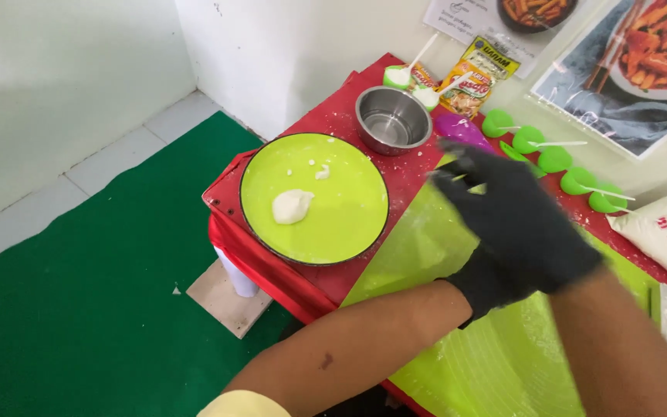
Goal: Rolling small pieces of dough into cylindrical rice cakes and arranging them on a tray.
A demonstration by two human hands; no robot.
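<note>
A round green plate [349,224] sits on the red table [326,123] and holds a lump of white dough [292,206], plus a small white scrap nearer its far rim. Beyond it stands a steel bowl [392,120] — nothing visible inside. Small green cups [557,158] line the wall, some with white spoons. Both gloved hands hover over the green mat [418,247]: right hand [515,220] spread, empty; left hand [480,282] lies beneath it — grip unclear.

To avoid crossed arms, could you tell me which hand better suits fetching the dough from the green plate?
Probably the left hand: its forearm lies beside the green plate holding the dough; the right hand would cross over it.
</note>
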